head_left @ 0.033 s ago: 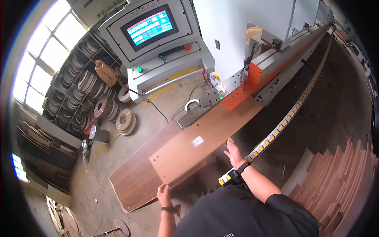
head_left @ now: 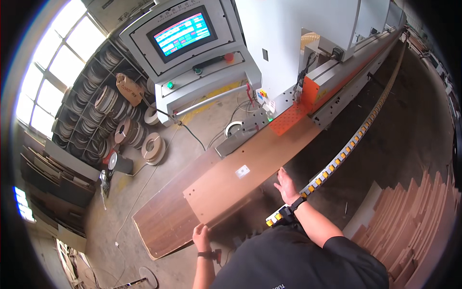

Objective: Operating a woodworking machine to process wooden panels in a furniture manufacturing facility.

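A long brown wood panel [head_left: 226, 176] lies flat on a dark brown board table [head_left: 159, 226], with a white label and small holes on its top. Its far end reaches under the orange guard [head_left: 288, 120] of an edge banding machine. At the panel's near left corner, my left hand [head_left: 200, 234] has its fingers bent round the edge. My right hand [head_left: 287, 187] is beside the panel's near long edge, fingers stretched out; fingertips are close to that edge, and whether they touch is hard to tell.
A control console [head_left: 192, 62] with a lit screen stands behind the table. To the right curves a roller rail [head_left: 344, 153] with yellow rollers. Stacked panels [head_left: 409, 231] fill the lower right. Edge band rolls [head_left: 154, 148] sit on the floor near a filled rack [head_left: 94, 101].
The wood panel and its label have shifted slightly right and up, towards the machine. My left hand has moved a little with it, and my right hand has barely moved.
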The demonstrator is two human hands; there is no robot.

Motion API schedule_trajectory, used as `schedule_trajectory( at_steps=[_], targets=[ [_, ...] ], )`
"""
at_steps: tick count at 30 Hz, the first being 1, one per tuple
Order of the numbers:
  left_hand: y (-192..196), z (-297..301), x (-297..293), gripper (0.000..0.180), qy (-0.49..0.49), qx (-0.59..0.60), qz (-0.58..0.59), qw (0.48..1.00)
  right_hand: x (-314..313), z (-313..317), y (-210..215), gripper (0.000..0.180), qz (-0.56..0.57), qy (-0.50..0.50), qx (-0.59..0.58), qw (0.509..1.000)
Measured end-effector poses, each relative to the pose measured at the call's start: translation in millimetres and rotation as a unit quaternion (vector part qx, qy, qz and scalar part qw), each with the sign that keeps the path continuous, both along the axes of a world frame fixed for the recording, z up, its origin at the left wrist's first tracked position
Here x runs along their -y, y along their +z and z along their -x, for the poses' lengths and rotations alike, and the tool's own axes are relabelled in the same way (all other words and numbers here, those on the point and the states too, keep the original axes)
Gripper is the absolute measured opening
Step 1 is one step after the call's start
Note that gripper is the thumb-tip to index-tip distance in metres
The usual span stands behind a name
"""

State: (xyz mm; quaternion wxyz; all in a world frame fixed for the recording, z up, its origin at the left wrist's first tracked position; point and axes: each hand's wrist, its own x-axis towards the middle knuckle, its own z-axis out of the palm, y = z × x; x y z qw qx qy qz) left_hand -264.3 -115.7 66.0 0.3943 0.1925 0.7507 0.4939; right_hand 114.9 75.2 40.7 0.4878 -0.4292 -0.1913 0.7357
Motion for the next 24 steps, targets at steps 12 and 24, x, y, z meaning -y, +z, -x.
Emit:
schedule_trajectory(
  at_steps=[12, 24],
  targets=[
    [15, -77, -37, 0.030, -0.176, 0.102, -0.025, 0.979, -46, -85, 7, 0.082, -0.016, -0.091, 0.101, 0.991],
    [-17, -86, -37, 0.032, -0.605, 0.042, 0.059, 0.793, 231, -133, 10, 0.030, 0.023, -0.387, 0.170, 0.906]
  ],
)
